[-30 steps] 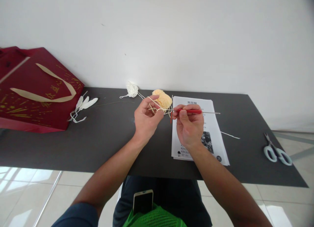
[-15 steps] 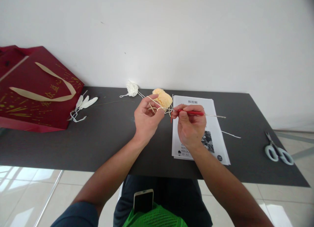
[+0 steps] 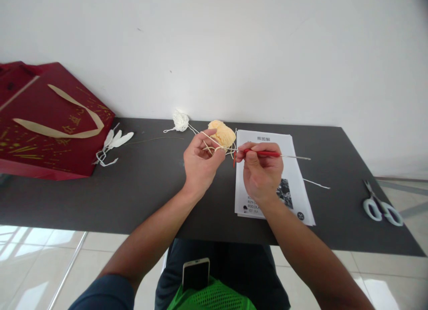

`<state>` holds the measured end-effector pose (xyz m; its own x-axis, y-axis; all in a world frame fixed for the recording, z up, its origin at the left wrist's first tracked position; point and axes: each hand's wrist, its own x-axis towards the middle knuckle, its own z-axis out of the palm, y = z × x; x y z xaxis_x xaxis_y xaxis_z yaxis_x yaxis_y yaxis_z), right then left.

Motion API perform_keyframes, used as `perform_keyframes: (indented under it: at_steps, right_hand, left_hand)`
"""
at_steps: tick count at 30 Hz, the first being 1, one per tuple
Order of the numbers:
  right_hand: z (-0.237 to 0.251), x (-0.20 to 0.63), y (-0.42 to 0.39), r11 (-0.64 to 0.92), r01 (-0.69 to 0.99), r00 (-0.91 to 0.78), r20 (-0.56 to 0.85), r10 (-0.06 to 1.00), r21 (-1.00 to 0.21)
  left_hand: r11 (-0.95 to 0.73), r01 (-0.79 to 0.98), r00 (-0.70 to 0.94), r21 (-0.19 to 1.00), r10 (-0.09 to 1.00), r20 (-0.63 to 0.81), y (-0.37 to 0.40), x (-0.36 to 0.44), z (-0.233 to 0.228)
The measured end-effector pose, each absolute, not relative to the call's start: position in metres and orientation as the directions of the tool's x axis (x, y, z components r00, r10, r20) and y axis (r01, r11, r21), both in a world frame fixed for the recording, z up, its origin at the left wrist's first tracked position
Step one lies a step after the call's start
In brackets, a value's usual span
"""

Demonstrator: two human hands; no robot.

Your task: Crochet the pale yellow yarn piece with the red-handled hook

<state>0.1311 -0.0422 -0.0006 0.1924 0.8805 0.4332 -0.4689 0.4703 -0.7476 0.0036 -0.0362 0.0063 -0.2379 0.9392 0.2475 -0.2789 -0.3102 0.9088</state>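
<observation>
Crochet looks barely begun: my left hand point(image 3: 199, 160) pinches pale yarn point(image 3: 214, 146) just before the peach ball point(image 3: 221, 134), my right hand point(image 3: 262, 171) beside it grips the red hook point(image 3: 264, 154), little fabric showing.

**Both hands raised, fingers curled close together**

Both bare forearms reach forward from the lower edge of the view and converge toward the middle. The left hand point(image 3: 200, 163) is held up with its back to the camera, forefinger stretched to the right, the other fingers curled inward. The right hand point(image 3: 262, 171) sits just beside it, wrist slightly bent, fingers pinched shut near the thumb. The two hands are near but not touching.
</observation>
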Motion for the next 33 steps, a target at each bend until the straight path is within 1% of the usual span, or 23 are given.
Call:
perform_keyframes:
  at_steps: [3,7,13,17,20,25,28,33]
  right_hand:
    - [0.001,0.132,-0.042,0.442,-0.498,0.185,0.407,0.894,-0.746]
    - [0.002,0.132,-0.042,0.435,-0.493,0.192,0.393,0.899,-0.754]
    - [0.0,0.131,-0.041,0.477,-0.47,0.202,0.436,0.877,-0.743]
    - [-0.003,0.128,-0.043,0.552,-0.39,0.233,0.501,0.834,-0.737]
    - [-0.005,0.126,-0.046,0.624,-0.279,0.254,0.57,0.781,-0.73]
    - [-0.01,0.124,-0.05,0.705,-0.118,0.224,0.673,0.705,-0.699]
    - [-0.013,0.124,-0.05,0.73,-0.077,0.216,0.703,0.677,-0.679]
    - [-0.015,0.124,-0.052,0.754,-0.069,0.186,0.734,0.653,-0.654]
  left_hand:
    - [-0.311,-0.276,-0.234,0.909,0.94,0.25,-0.037,0.004,0.007]
    - [-0.307,-0.266,-0.239,0.914,0.939,0.246,-0.037,0.004,0.007]
    - [-0.28,-0.271,-0.241,0.921,0.946,0.217,-0.038,0.004,0.009]
    - [-0.288,-0.262,-0.251,0.921,0.942,0.224,-0.037,0.004,0.008]
    - [-0.272,-0.247,-0.274,0.93,0.94,0.202,-0.037,0.004,0.007]
    - [-0.267,-0.207,-0.32,0.941,0.928,0.193,-0.036,0.006,0.006]
    - [-0.276,-0.222,-0.335,0.935,0.922,0.192,-0.036,0.006,0.005]
    - [-0.306,-0.24,-0.357,0.921,0.91,0.209,-0.036,0.005,0.002]
